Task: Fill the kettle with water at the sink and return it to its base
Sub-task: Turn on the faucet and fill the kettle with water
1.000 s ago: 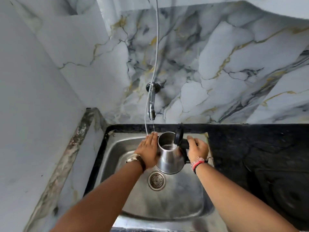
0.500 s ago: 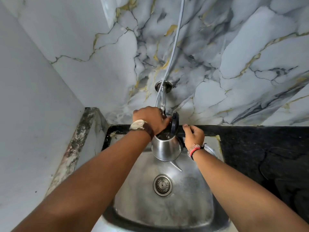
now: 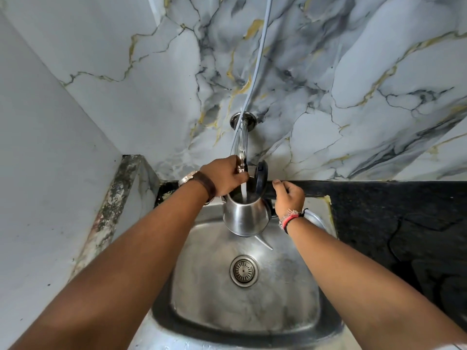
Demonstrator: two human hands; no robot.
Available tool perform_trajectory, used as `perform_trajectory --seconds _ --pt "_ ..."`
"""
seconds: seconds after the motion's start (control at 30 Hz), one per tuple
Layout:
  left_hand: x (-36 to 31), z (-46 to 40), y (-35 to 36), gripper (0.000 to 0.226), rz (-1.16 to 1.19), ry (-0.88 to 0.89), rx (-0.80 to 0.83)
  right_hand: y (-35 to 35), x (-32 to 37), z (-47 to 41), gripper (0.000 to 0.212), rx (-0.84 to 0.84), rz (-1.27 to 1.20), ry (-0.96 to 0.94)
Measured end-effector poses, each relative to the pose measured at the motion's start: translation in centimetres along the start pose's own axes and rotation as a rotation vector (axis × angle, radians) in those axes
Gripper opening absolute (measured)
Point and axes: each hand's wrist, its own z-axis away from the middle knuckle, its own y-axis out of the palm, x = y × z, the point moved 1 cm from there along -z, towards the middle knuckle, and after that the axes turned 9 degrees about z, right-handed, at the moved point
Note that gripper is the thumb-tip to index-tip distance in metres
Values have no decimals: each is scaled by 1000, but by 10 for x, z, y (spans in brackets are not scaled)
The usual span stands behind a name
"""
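A steel kettle (image 3: 246, 218) with its black lid (image 3: 261, 176) flipped up hangs over the steel sink (image 3: 202, 294), right under the wall tap (image 3: 242, 145). A white stream of water falls from the tap into the kettle's mouth. My right hand (image 3: 289, 199) grips the kettle's black handle, which is mostly hidden behind the hand. My left hand (image 3: 226, 176) is closed around the tap's end, at the valve. The kettle's base is out of view.
A thin grey hose (image 3: 257, 72) hangs down the marble wall to the tap. Black stone countertop (image 3: 391, 223) runs to the right of the sink. A plain wall (image 3: 50, 173) closes the left side. The drain (image 3: 244, 270) sits mid-sink.
The kettle rose from low in the sink to under the tap. My left hand left the kettle's side and took the tap. Water now runs into the kettle.
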Motion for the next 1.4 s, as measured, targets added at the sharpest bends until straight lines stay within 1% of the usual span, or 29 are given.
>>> perform_trajectory --seconds 0.07,0.1,0.17,0.23,0.27,0.33,0.4,0.57,0.67,0.83,1.0,1.4 --pt "15 8 7 41 34 39 -56 -2 2 1 52 1 13 -12" --pt "22 13 12 45 -7 63 -109 -3 3 2 51 -4 24 -20" --pt "35 20 25 60 -181 62 -187 -5 5 4 52 -20 30 -22" --pt "44 27 43 81 -351 -10 -137 -6 5 5 52 -37 20 -17" --pt "48 30 54 89 -413 -31 -114 -7 4 5 51 -42 12 -17" --pt "60 32 72 96 -487 -27 -96 -7 3 7 52 -49 4 -16" --pt "71 33 84 100 -497 -5 -113 -9 2 8 54 -54 7 -23" --pt "71 35 94 95 -555 20 -158 -13 1 13 54 -66 29 -16" --pt "73 35 97 93 -563 34 -168 -14 2 16 50 -64 29 -6" --pt "75 36 100 89 -560 66 -170 -19 2 18 52 -61 65 -20" --pt "75 36 101 90 -559 55 -166 -20 3 20 55 -67 72 -17" --pt "76 40 102 90 -540 50 -167 -19 6 25 54 -60 79 8"
